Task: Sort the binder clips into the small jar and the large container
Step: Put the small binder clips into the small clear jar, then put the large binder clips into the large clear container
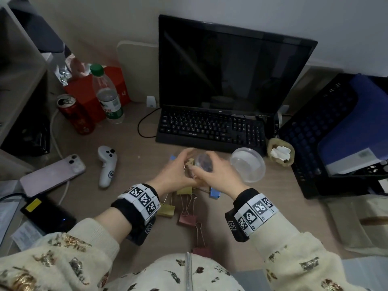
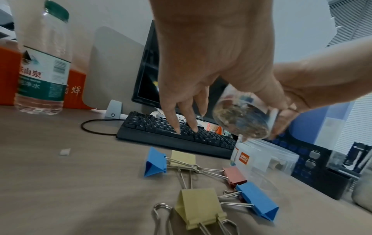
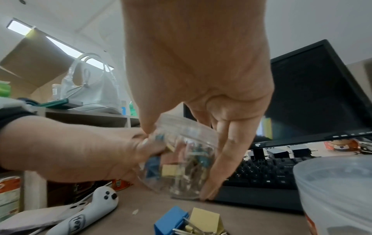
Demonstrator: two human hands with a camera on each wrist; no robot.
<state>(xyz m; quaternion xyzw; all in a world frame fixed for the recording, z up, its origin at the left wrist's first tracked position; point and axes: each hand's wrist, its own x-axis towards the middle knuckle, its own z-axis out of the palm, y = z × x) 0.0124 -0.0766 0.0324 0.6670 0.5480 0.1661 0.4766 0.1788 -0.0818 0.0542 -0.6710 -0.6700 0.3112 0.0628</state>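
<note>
My right hand [image 1: 216, 175] grips the small clear jar [image 1: 202, 161] above the desk, tilted, with small clips inside [image 3: 185, 167]. My left hand [image 1: 178, 173] meets the jar's mouth and pinches a small yellow clip [image 1: 190, 162] between thumb and forefinger; its other fingers [image 2: 177, 124] are spread. The empty large clear container [image 1: 248, 164] stands just right of the hands. Several big binder clips lie on the desk below my wrists: yellow [image 1: 167, 210], pink [image 1: 187, 219], blue [image 1: 214, 193].
A black keyboard [image 1: 210, 129] and monitor [image 1: 231, 66] stand behind the hands. To the left are a white controller [image 1: 107, 164], a phone [image 1: 52, 175], a red can [image 1: 75, 114] and a water bottle [image 1: 107, 95]. A black crate [image 1: 325, 133] sits at the right.
</note>
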